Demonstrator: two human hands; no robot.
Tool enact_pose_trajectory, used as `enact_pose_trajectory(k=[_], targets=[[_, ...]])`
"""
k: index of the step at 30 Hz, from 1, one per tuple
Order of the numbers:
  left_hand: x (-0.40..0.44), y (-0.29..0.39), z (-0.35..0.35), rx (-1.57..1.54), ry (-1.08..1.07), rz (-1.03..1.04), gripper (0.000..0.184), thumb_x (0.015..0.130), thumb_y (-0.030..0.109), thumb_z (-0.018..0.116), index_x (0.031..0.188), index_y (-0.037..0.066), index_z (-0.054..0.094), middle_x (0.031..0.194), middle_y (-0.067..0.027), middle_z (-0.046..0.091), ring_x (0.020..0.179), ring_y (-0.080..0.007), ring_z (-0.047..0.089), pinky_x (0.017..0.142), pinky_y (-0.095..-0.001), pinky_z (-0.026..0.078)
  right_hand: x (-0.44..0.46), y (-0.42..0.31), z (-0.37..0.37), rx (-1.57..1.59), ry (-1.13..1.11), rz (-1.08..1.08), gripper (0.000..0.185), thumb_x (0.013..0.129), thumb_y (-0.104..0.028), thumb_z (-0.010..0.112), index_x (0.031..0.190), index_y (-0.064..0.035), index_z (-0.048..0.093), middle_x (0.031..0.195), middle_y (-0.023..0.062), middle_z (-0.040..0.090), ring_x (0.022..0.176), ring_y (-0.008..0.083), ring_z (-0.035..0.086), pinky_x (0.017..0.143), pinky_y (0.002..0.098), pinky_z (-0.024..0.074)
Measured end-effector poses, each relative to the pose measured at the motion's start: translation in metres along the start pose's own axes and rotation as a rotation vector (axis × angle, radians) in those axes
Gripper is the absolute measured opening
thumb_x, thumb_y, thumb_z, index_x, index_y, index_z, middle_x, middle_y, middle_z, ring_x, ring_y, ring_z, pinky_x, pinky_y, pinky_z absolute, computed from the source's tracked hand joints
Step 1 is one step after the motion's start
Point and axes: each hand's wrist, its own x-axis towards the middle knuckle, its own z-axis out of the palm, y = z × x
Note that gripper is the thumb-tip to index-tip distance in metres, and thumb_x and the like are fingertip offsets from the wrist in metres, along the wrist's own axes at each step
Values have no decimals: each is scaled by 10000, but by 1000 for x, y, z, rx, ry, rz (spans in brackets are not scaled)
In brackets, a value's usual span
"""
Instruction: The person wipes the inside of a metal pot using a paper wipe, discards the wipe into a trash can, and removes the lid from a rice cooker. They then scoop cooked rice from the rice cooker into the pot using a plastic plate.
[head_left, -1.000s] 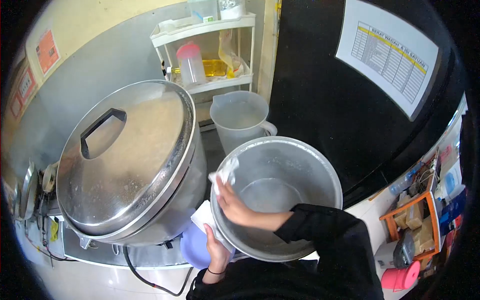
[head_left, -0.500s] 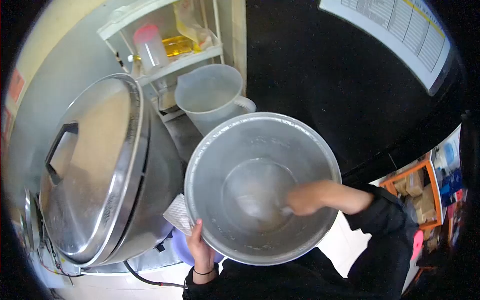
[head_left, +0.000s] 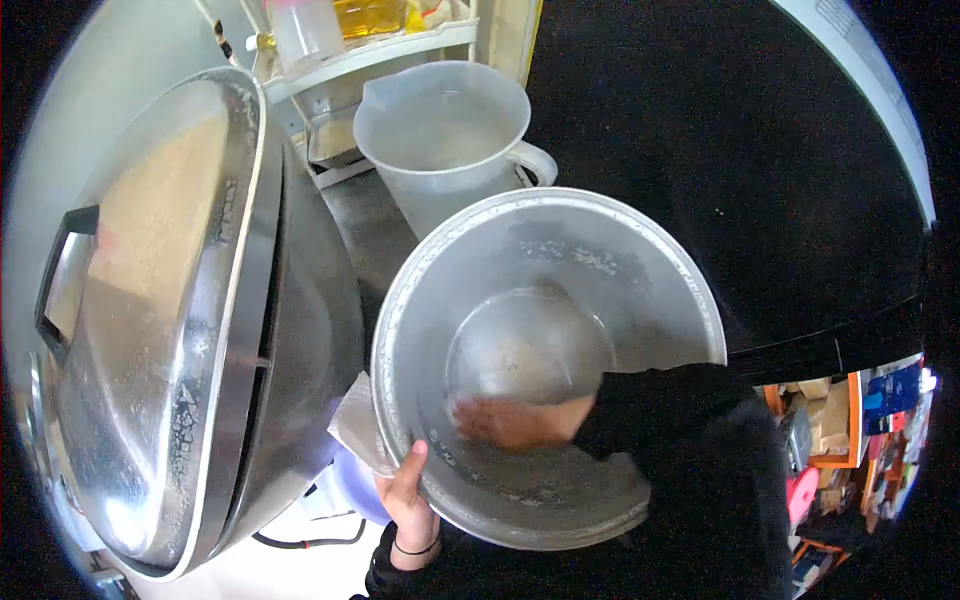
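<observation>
Crowding the left hand (head_left: 405,503) from its left, a bulky metal cooker (head_left: 315,335) fills that side of the head view, its domed lid (head_left: 150,240) glossy, whitish-spotted and fitted with a black-edged handle (head_left: 66,280). Farther off beyond both hands I can see a translucent plastic pitcher (head_left: 410,195), its base cut off from sight by the pot's rim, then a white shelf (head_left: 385,55) behind it. Ahead and to the right of the right hand (head_left: 510,422) spreads a matt black panel (head_left: 700,180). Beneath the left hand's side show a lilac basin (head_left: 358,488) and a dark cable (head_left: 310,543). Between the hands sits the round metal pot (head_left: 655,290), tilted with its mouth up, dull grey within, chalky marks on its wall. The left hand is curled at its rim, thumb against the edge, other fingers hidden; a thin, creased white wipe (head_left: 360,428) sticks out just beside it. Inside, the right hand lies flattish and blurred, low on the near-left wall; whether it has hold of anything I cannot tell. A black sleeve (head_left: 690,440) covers part of the rim.
</observation>
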Motion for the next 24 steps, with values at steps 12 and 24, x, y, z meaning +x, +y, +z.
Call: enact_pose_trajectory(k=[12,24], targets=[[1,-4,-9,60,-5,9,334,718,23,538,1035,-43,456,1024,-98,496,935,-179,457,839,-286,311,-36,79,-46,938,-591,722,109,706,-134,461,714,-49,528,644,90,534,591,196,481,557,358,394],[0,-6,-9,63,37,59,394,717,8,556,1083,-17,411,1040,-83,475,940,-163,436,849,-275,293,-25,49,-1,388,167,953,229,670,-155,542,856,-30,491,921,183,448,908,307,420,732,396,353]])
